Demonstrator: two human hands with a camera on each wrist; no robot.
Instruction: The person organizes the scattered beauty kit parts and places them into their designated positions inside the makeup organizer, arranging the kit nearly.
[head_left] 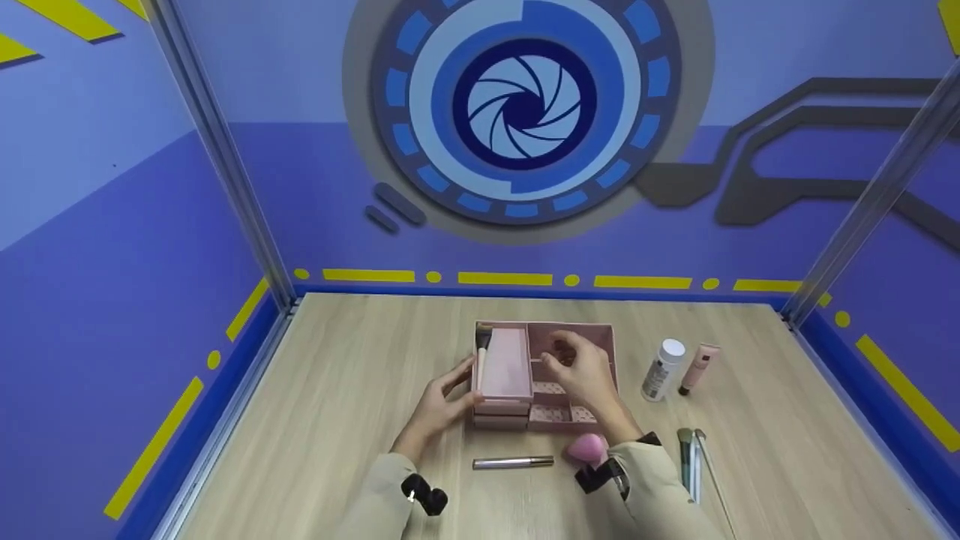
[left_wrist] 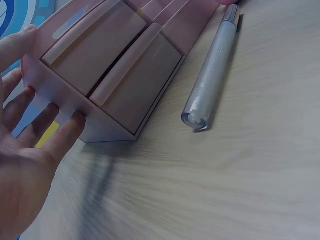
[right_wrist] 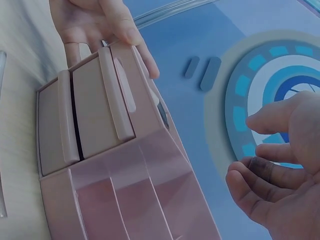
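Observation:
A pink makeup organizer (head_left: 504,367) stands on the table, with two drawers on its left part and open compartments on its right. My left hand (head_left: 442,405) steadies its left side; in the left wrist view the fingertips (left_wrist: 76,120) press the side wall and the thumb is at the top edge. A makeup brush (head_left: 482,360) lies in the shallow top tray, bristles toward the back. Over the compartments hovers my right hand (head_left: 589,375), its fingers loosely bent and nothing between them. In the right wrist view this hand (right_wrist: 285,175) appears above the organizer, apart from it.
In front of the organizer lie a slim silver-capped cosmetic tube (head_left: 513,463) and a pink makeup sponge (head_left: 586,448). To the right stand a white-capped bottle (head_left: 663,370) and a small pink tube (head_left: 699,369). Several brushes (head_left: 690,461) lie near the right forearm.

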